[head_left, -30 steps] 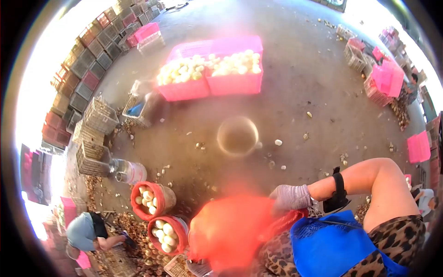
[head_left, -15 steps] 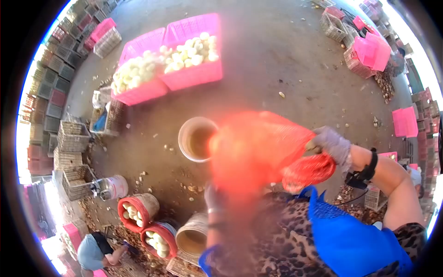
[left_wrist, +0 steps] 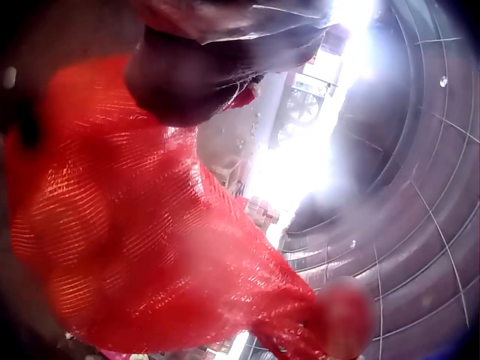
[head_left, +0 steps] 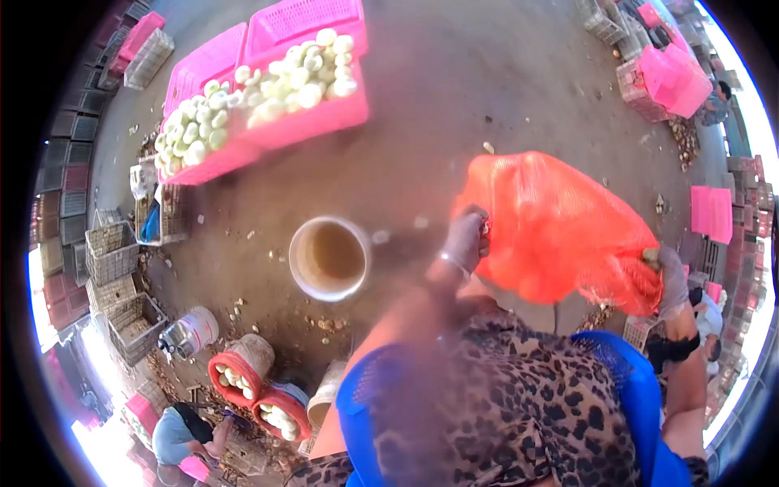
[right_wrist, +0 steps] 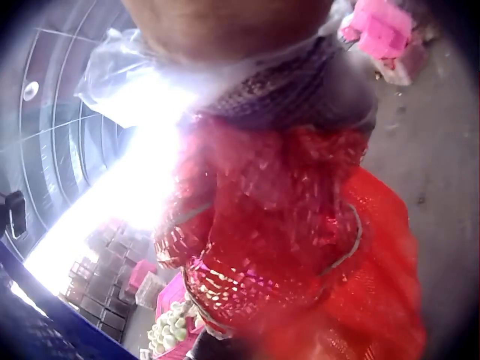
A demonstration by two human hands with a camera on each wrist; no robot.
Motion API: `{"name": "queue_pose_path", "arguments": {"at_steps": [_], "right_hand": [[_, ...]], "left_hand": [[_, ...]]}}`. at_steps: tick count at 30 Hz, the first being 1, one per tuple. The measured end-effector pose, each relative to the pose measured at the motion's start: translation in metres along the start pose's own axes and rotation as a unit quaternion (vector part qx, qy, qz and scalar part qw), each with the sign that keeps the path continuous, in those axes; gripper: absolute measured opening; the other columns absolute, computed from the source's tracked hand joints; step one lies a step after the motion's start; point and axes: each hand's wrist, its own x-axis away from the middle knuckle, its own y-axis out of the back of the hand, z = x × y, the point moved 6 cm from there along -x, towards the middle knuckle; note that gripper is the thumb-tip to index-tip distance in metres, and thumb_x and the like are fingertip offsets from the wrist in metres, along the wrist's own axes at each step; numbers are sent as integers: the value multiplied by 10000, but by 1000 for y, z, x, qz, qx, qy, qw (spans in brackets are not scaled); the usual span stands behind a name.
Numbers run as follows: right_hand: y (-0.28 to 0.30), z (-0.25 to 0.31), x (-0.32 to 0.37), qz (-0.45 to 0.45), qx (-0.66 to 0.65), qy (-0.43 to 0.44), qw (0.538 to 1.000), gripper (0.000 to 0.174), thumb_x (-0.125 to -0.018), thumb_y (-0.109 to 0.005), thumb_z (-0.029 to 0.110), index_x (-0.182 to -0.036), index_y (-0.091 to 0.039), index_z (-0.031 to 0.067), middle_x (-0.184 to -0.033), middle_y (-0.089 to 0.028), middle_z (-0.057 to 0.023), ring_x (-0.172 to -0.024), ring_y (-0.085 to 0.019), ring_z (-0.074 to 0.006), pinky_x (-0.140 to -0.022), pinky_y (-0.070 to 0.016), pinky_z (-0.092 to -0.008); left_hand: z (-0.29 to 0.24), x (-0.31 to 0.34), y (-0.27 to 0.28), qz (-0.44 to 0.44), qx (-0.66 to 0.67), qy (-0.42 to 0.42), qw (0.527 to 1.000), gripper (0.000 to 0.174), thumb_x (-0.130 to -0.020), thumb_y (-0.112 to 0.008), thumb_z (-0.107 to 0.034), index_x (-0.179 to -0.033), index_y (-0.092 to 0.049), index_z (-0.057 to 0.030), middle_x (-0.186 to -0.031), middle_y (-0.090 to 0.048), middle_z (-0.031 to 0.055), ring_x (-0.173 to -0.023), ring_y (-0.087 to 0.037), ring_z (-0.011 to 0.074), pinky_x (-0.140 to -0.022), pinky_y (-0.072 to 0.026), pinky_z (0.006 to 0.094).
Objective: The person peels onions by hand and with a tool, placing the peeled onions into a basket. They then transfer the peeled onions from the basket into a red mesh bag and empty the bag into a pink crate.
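Note:
A bulging red mesh bag point(head_left: 552, 227) is held up in front of the body, stretched sideways between both hands. My gloved left hand point(head_left: 465, 241) grips the bag at its left end, with the fingers curled against the mesh. At the gathered right end, my gloved right hand point(head_left: 672, 280) grips the bunched mesh. Rounded lumps show through the bag point(left_wrist: 112, 232) in the left wrist view, but the mesh veils what they are. In the right wrist view, the glove point(right_wrist: 300, 94) is right at the loose folds of the bag's mouth.
A white bucket point(head_left: 299, 272) stands on the floor left of the bag. Behind it are pink crates point(head_left: 324, 114) heaped with peeled onions. Two red-lined buckets point(head_left: 253, 365) of onions stand at the lower left, near a bent-over person point(head_left: 180, 434). Stacked crates line the left side.
The bag has risen from low before the body and shifted right, stretching out sideways. The right hand has moved right with it. The left hand has come up into plain view.

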Motion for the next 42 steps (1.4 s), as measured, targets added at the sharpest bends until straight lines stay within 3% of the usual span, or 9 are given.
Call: {"name": "queue_pose_path", "arguments": {"at_steps": [6,13,20,22,24,27,36,39,42], "right_hand": [[47,38,-60,-78,-18,1,997,181,-783,-597,196,-841,-579,25,-773,-612,-105,-650,-608,-199,-600,-527,-312],[-23,87,-118,-58,-86,-61,993,100,-750,-581,142,-714,-509,83,-582,-483,4,-487,-509,-145,-487,-484,-274],[-184,190,-157,-99,-2,-47,994,55,-759,-579,115,-760,-533,85,-571,-443,35,-491,-466,-107,-468,-421,-253],[-241,235,-161,-40,91,-45,994,51,-765,-582,135,-763,-540,108,-596,-443,50,-513,-443,-66,-484,-410,-223],[-305,267,-154,-14,50,-33,998,70,-767,-583,132,-790,-530,94,-615,-444,49,-512,-408,-50,-471,-381,-220],[-379,321,-166,79,105,2,991,65,-781,-570,128,-782,-523,82,-622,-436,51,-512,-375,-53,-474,-346,-216],[-657,442,-320,339,362,199,845,100,-765,-632,105,-736,-627,10,-609,-522,22,-536,-467,-68,-504,-371,-241],[-780,442,-423,439,362,195,799,98,-746,-659,97,-725,-642,3,-649,-596,-29,-585,-551,-112,-563,-458,-264],[-903,425,-468,443,502,173,722,136,-734,-694,119,-754,-661,-12,-700,-640,-68,-654,-610,-171,-626,-499,-321]], "left_hand": [[-21,-60,-53,-33,-26,64,997,99,-842,-451,-82,-799,-493,-161,-576,-368,-28,-403,-317,81,-353,-224,234],[-91,-127,-70,-60,-63,119,989,109,-806,-422,-57,-775,-474,-148,-572,-358,-7,-380,-258,92,-328,-191,254],[-281,-151,-58,-30,-68,96,993,42,-844,-473,-117,-808,-494,-117,-618,-391,0,-446,-351,111,-385,-287,265],[-382,-121,-73,35,-387,-278,879,34,-848,-479,-115,-816,-494,-115,-687,-444,2,-474,-375,99,-421,-317,233],[-441,-89,-68,12,-462,-360,810,36,-843,-480,-103,-816,-499,-115,-716,-477,4,-484,-390,91,-432,-334,217],[-504,-75,-17,-138,-262,-106,949,68,-823,-472,-70,-801,-516,-115,-701,-495,9,-472,-398,86,-409,-338,216],[-657,9,1,-211,-197,-365,885,88,-760,-437,-39,-767,-480,-116,-597,-446,12,-356,-251,85,-324,-209,233],[-692,11,-18,-229,1,-387,893,64,-772,-444,-68,-798,-466,-123,-653,-478,15,-361,-233,84,-330,-202,228],[-717,-4,-22,-323,-87,-462,821,35,-784,-454,-94,-801,-457,-124,-671,-480,9,-362,-224,81,-331,-204,222]]}}
